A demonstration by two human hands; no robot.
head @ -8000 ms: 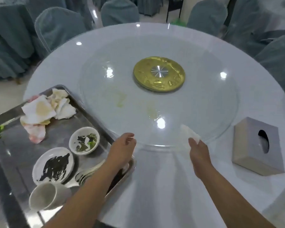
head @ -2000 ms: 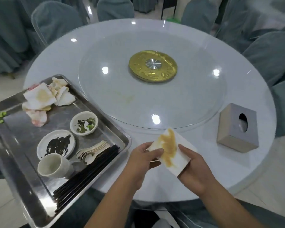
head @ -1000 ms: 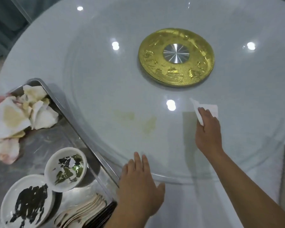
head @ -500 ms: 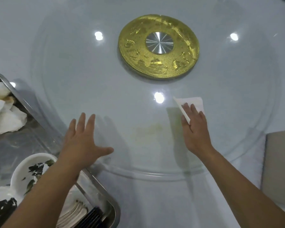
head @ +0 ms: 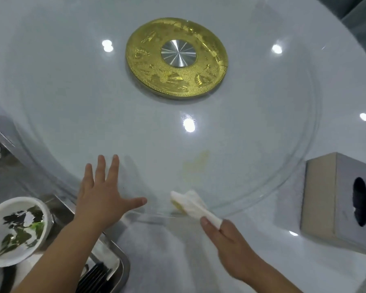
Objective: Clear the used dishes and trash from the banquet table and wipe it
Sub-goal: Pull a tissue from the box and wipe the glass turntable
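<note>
One napkin (head: 190, 203), two hands (head: 99, 197), one bowl (head: 16, 229), maybe one stain (head: 195, 162).

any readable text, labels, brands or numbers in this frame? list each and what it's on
None readable.
Gold disc: embossed relief patterns, possibly pictures; no legible characters.
Tissue box: plain faces, no print visible.
Bowl, metal tray, napkin: no markings, only food residue and a yellow stain.
</note>
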